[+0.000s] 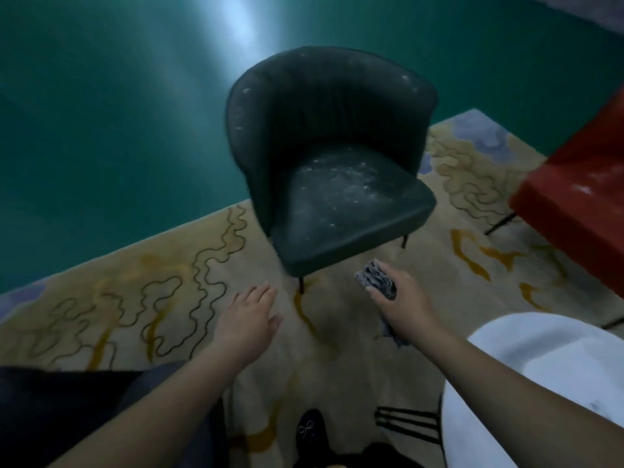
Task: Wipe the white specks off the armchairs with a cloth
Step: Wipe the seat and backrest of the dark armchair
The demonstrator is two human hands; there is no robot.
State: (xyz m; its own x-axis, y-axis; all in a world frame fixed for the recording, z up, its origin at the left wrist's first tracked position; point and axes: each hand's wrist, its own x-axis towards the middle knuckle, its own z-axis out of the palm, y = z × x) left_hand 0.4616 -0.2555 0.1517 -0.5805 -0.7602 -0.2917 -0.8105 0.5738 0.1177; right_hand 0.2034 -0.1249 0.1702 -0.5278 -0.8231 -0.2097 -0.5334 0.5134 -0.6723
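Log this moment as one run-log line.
right hand grips cloth | left hand open, empty | dark green armchair seat speckled white, unwiped | cloth short of seat

A dark green armchair with a curved tub back stands upright on thin dark legs in front of me, white specks scattered across its seat and along its back rim. A crumpled grey patterned cloth sits bunched in my right hand, near the seat's front edge.
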